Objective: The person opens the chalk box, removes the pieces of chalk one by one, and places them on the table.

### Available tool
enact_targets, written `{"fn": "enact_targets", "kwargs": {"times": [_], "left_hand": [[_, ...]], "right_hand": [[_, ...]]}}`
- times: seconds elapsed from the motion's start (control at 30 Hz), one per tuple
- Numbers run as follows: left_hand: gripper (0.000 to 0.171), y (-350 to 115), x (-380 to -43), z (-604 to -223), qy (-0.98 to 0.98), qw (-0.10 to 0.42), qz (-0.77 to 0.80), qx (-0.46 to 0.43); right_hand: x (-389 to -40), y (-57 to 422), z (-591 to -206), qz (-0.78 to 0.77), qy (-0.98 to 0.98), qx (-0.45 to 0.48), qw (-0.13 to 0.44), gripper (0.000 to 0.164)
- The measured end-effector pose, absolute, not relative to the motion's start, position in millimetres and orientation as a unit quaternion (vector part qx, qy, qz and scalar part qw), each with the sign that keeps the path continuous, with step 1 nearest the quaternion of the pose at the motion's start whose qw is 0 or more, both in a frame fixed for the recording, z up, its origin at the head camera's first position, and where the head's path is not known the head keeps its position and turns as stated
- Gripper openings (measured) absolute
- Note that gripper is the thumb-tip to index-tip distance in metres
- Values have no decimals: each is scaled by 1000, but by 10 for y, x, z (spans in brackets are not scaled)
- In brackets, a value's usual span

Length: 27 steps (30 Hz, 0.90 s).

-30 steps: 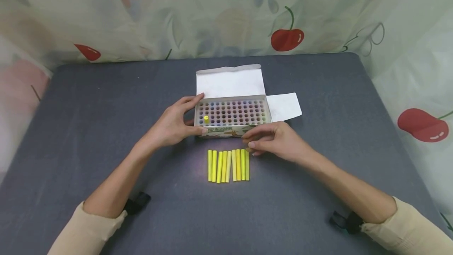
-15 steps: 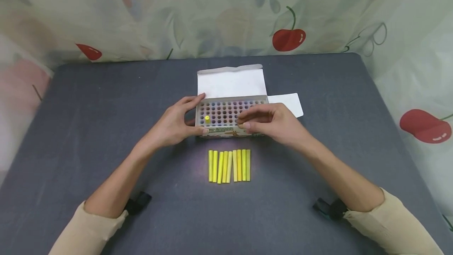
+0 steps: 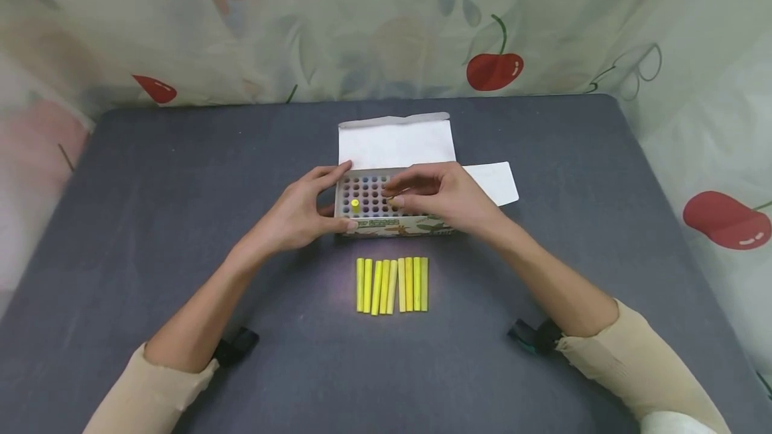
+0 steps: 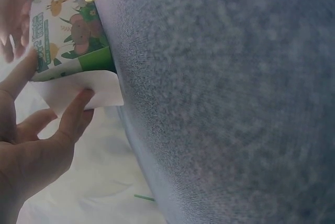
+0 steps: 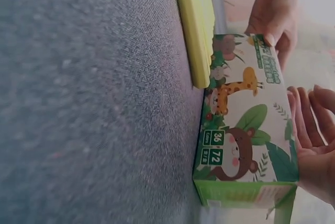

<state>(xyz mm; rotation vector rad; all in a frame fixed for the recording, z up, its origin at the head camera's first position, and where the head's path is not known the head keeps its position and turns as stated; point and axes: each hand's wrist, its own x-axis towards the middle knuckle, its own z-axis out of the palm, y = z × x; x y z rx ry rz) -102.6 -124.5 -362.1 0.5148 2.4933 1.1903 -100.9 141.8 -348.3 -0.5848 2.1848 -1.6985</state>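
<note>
A white cardboard box [image 3: 398, 228] printed with cartoon animals stands with its lid folded back. Inside is a tray of round holes, and one yellow chalk stick [image 3: 355, 205] pokes up near the left. My left hand [image 3: 295, 209] grips the box's left end, thumb at the front and index finger at the back corner. Over the holes, my right hand [image 3: 452, 196] has thumb and fingertips together, pinching a small yellowish stick that the fingers mostly hide. Several yellow chalk sticks [image 3: 392, 286] lie in a row on the table in front of the box.
The white lid [image 3: 398, 142] lies back behind the box, and a white side flap [image 3: 494, 183] sticks out to the right. A dark grey tabletop [image 3: 181, 220] carries everything. Patterned curtain [image 3: 386, 25] hangs behind the table's far edge.
My right hand has moved from beside the row's right end, up and left over the holes. The left hand keeps its grip on the box, and the row of sticks stays put.
</note>
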Motion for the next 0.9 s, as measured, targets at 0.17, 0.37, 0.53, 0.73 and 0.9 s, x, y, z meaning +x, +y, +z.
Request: {"fn": "enact_targets", "kwargs": {"times": [0.17,0.37,0.53,0.73,0.9], "left_hand": [[95,-1247,-1027,-3623,873,163,420,185],[94,-1255,-1031,-3623,869,163,428,188],[94,-1261,-1031,-3616,869,163,427,188],[93,-1260,-1035,-3607,871,164,424,189],[93,-1253,-1035,-3603,874,162,416,193]], "right_hand": [[-1084,1327,-3502,-577,769,-223,161,27],[-1156,1242,-3503,-558,779,-231,169,26],[-1226,1187,-3533,-553,777,-245,175,27],[-1281,1127,-3562,-542,778,-263,178,27],[-1302,1084,-3576,-520,784,-284,187,27]]}}
